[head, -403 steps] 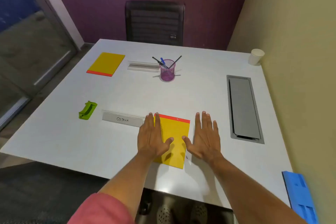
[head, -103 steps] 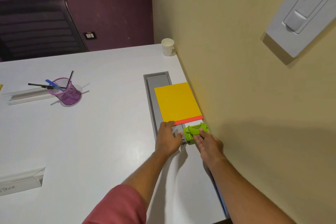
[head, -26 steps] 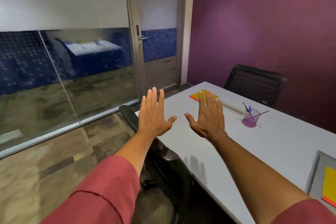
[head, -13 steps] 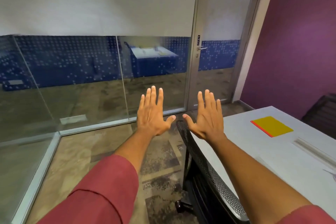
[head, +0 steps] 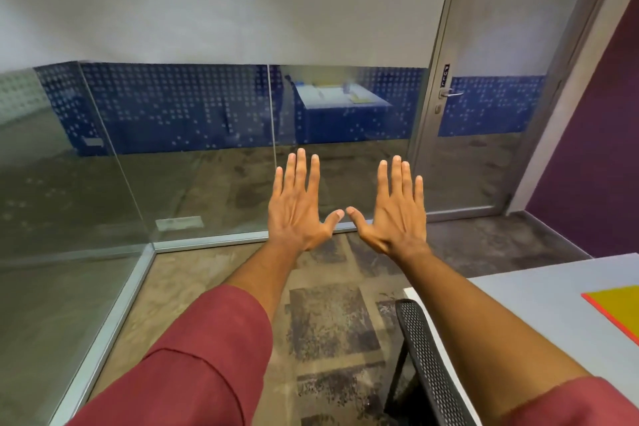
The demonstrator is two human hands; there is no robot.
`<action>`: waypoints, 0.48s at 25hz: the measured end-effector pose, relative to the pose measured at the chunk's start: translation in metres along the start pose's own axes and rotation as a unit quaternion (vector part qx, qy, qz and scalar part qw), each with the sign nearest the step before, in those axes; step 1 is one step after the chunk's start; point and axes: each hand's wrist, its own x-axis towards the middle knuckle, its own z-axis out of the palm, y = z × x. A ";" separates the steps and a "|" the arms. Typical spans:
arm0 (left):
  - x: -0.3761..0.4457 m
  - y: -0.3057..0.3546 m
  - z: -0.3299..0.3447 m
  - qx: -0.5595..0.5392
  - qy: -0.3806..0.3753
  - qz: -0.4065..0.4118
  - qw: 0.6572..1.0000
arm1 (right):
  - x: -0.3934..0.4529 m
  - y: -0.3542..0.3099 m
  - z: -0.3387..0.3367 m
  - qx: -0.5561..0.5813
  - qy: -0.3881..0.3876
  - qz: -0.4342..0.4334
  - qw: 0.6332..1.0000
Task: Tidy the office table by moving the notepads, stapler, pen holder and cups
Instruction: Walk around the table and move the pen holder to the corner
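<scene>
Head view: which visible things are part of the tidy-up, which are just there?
Job:
yellow notepad on the table
left hand and right hand, both open, empty

Just there:
mesh chair
glass wall
door

Single head-worn wide-angle view, facing a glass partition (head: 173, 156) and door (head: 484, 97) across the floor; table (head: 539, 290) corner enters at near right.

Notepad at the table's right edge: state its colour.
The notepad is yellow with a red-orange border strip along its edge, seen in the head view, the only one.
</scene>
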 end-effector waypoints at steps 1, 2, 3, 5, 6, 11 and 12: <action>0.013 -0.007 0.010 -0.003 0.002 0.002 1.000 | 0.014 -0.003 0.010 -0.004 0.000 -0.001 1.000; 0.027 -0.015 0.021 -0.006 0.003 0.003 1.000 | 0.028 -0.007 0.021 -0.007 -0.001 0.001 1.000; 0.041 -0.023 0.032 -0.009 0.005 0.004 1.000 | 0.042 -0.010 0.033 -0.011 0.001 0.003 1.000; 0.076 -0.043 0.058 -0.017 0.009 0.014 1.000 | 0.077 -0.015 0.058 -0.026 0.005 0.014 1.000; 0.094 -0.053 0.070 -0.022 0.012 0.021 0.999 | 0.095 -0.018 0.069 -0.035 0.006 0.023 0.999; 0.196 -0.097 0.118 -0.046 0.017 0.063 0.997 | 0.184 -0.033 0.109 -0.055 0.029 0.072 0.995; 0.217 -0.103 0.126 -0.050 0.020 0.074 0.996 | 0.201 -0.034 0.116 -0.058 0.033 0.082 0.994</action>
